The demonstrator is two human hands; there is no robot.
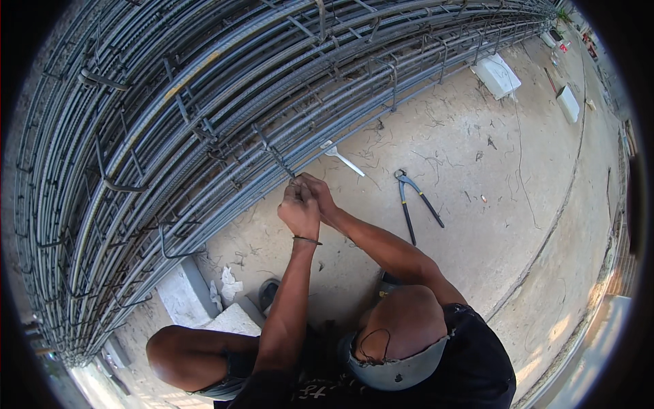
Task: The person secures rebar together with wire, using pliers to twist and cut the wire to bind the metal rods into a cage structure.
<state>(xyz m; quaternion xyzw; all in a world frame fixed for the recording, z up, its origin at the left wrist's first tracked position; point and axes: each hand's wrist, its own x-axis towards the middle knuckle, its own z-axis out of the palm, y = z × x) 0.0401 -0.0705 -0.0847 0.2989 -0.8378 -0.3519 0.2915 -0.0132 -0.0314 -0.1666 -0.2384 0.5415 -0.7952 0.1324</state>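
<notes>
A bundle of long steel rebar cages with square stirrups spans the upper and left view. My left hand is closed at the lowest bars, just below a stirrup. My right hand is closed right beside it, partly behind it; what their fingers grip is hidden. Long-handled pincers with dark grips lie open on the concrete to the right of my hands. A white flat-headed tool lies above them, near the bars.
White blocks sit under the cages at lower left, beside crumpled white scraps. More pale blocks are at upper right. Wire offcuts litter the concrete floor. My bent knees are at the bottom.
</notes>
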